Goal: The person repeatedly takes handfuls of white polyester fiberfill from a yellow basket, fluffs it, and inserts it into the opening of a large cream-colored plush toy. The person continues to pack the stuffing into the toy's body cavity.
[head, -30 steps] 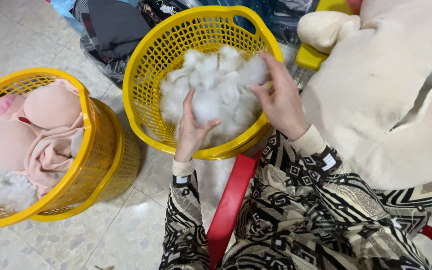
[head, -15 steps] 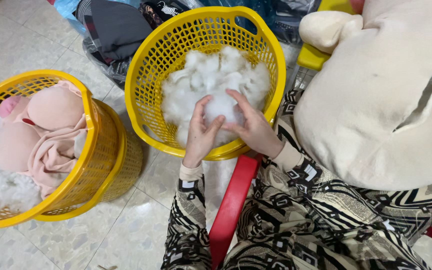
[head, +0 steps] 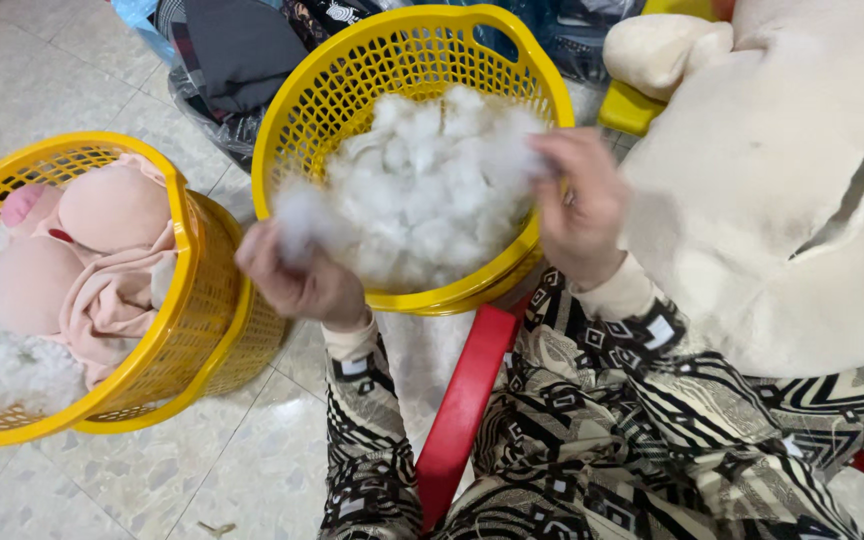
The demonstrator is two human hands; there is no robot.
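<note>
Both hands held one wad of white stuffing (head: pixel 417 195) stretched over the near rim of the middle basket (head: pixel 297 110). The left hand (head: pixel 297 280) was closed on a tuft at the wad's left end, just outside the rim. The right hand (head: pixel 582 210) pinched the wad's right end at the basket's right edge, though motion blur made the exact finger hold hard to read. Most of the stuffing sat heaped inside the basket, which rested on the lap above a red stool (head: pixel 462 400).

The grip looked risky on a few counts. The stuffing was loose fibre, so a hard pull apart could have torn the wad and left stray clumps falling over the near rim onto the tile floor (head: pixel 42 60). The basket seemed only balanced at the knees, so a sideways tug might have tipped it toward the second basket (head: pixel 192 300) at the left, which held pink plush skins (head: pixel 102 250) and more fluff. The cream plush body (head: pixel 782 180) on the right lap could have slid off too, since neither hand steadied it.
</note>
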